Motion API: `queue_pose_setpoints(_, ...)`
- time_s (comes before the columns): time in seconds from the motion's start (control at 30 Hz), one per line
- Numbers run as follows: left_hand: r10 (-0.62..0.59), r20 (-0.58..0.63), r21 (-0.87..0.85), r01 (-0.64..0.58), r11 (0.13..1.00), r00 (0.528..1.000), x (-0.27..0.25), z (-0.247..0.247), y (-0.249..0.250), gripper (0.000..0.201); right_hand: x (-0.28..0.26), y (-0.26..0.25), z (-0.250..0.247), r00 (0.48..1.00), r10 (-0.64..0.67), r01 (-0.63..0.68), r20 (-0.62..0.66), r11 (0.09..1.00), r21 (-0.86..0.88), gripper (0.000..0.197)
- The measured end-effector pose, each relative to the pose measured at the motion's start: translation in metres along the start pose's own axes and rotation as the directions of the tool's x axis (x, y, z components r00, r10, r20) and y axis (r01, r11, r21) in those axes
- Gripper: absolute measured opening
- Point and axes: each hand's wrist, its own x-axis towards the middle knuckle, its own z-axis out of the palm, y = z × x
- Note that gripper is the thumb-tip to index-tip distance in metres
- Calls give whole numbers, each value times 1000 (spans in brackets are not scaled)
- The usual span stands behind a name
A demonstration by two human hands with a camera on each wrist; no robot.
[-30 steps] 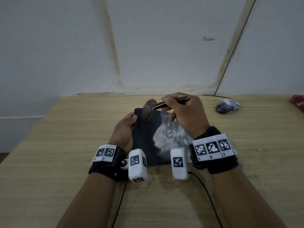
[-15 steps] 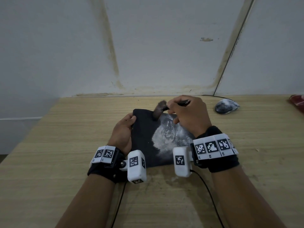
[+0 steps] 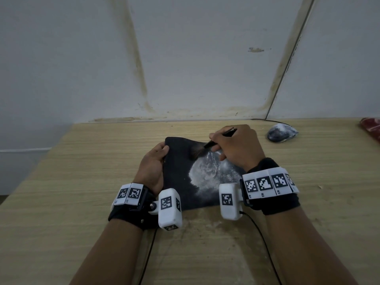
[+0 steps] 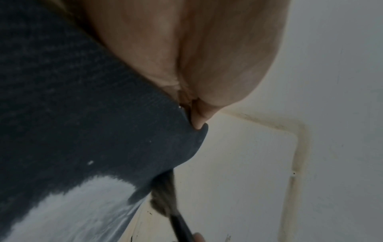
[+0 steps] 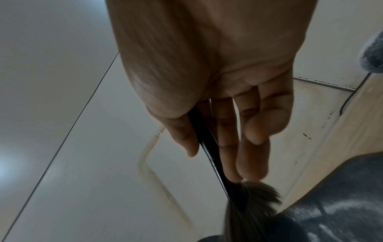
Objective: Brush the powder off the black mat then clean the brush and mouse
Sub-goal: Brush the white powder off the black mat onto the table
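Black fabric mat (image 3: 181, 177): flat on the light wooden table (image 3: 82, 182), white powder patch (image 3: 209, 173) over its right half. Left hand (image 3: 153, 167): fingers clamped on the mat's left edge. Right hand (image 3: 238, 147): pinching a slim black-handled brush (image 3: 207, 145), brown bristles touching the mat's far part beside the powder. Powder-dusted dark computer mouse (image 3: 281, 132): on the table, well right of the mat.

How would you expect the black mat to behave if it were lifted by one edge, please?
The black mat is probably floppy: its far edge already curls where the left hand grips it. It looks thin, so likely light. Tilting it would probably spill the loose white powder onto the table.
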Motion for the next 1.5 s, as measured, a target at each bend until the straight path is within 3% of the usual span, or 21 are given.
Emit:
queue_pose_setpoints(0.1, 7, 1, -9, -6, 1000, 1000, 2, 0, 3, 29, 3, -4, -3, 999, 20, -20, -29, 1000, 10, 19)
queue_pose_setpoints(0.27, 17, 0, -6, -17, 1000, 1000, 4, 1, 5, 27, 3, -13, -1, 982, -73, 100, -175, 984, 148, 15)
queue_pose_setpoints(0.4, 14, -8, -3, -14, 1000, 1000, 5, 1, 5, 26, 3, -7, 4, 997, -74, 74, -1, 997, -14, 16)
queue_pose_setpoints(0.47, 13, -2, -8, -13, 1000, 1000, 4, 1, 6, 26, 6, -4, 2, 999, -33, 34, 21, 998, -54, 18)
queue_pose_setpoints(0.67, 21, -7, -1, -21, 1000, 1000, 5, 3, 8, 27, 12, -12, -9, 982, -62, 91, -179, 983, 161, 18)
queue_pose_setpoints(0.77, 28, -12, 8, -28, 1000, 1000, 7, 4, 9, 26, 11, -12, -4, 994, -91, 97, -59, 991, 95, 14)
queue_pose_setpoints(0.87, 29, -1, 13, -29, 999, 1000, 6, 6, 9, 26, 10, -7, -3, 998, -38, 38, 48, 999, 12, 14)
queue_pose_setpoints(0.97, 36, 8, 21, -36, 999, 999, 5, 5, 8, 26, 11, -7, -11, 1000, -3, 4, -27, 998, 61, 20)
queue_pose_setpoints(1.07, 38, 4, 19, -38, 999, 999, 5, 3, 6, 26, 9, -11, -12, 992, -44, 63, -122, 985, 162, 19)
queue_pose_setpoints(1.13, 34, 5, 21, -34, 999, 999, 3, 2, 4, 26, 6, -12, -6, 993, -63, 79, -96, 981, 178, 15)
queue_pose_setpoints(1.3, 36, 18, 34, -37, 999, 999, 2, 4, 4, 26, 3, -6, 0, 993, 1, 3, 114, 999, -36, 14)
queue_pose_setpoints(1.4, 33, 22, 32, -34, 999, 999, 2, 5, 3, 26, 4, -8, -4, 999, 13, -14, 38, 1000, 8, 16)
queue_pose_setpoints(1.5, 26, 25, 17, -27, 999, 999, 1, 7, 4, 25, 0, -15, -4, 997, -71, 71, -4, 990, 125, 15)
